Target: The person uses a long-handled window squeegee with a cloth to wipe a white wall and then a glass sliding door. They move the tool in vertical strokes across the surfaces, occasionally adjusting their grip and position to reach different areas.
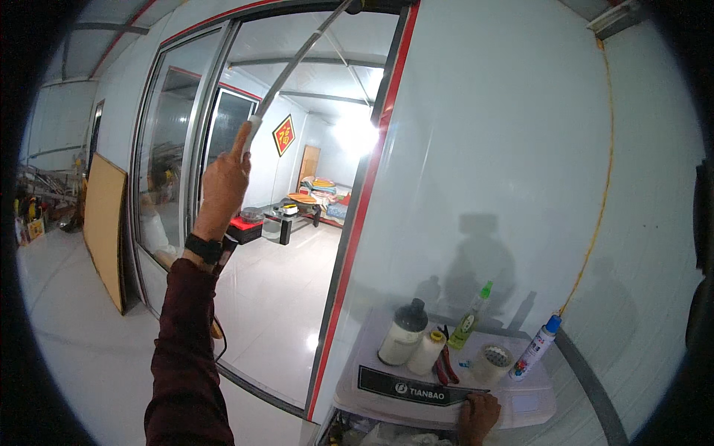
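My left hand [225, 178] is raised in front of the open doorway, its index finger laid along the light-coloured grip of a slim metal pole [295, 61]. The pole slants up and to the right to the top of the door frame, where its dark end is partly cut off. Low on the right, my right hand [478, 418] rests with bent fingers at the front edge of a white plastic cabinet top [527, 390], beside a black label strip [415, 387]. Whether it grips that edge cannot be made out.
On the cabinet stand a dark-capped bottle [403, 337], a thread cone [427, 352], red-handled pliers [446, 365], a green spray bottle [467, 323], tape rolls [492, 362] and a spray can [535, 348]. A sliding glass door [173, 139] and leaning board [106, 228] are left.
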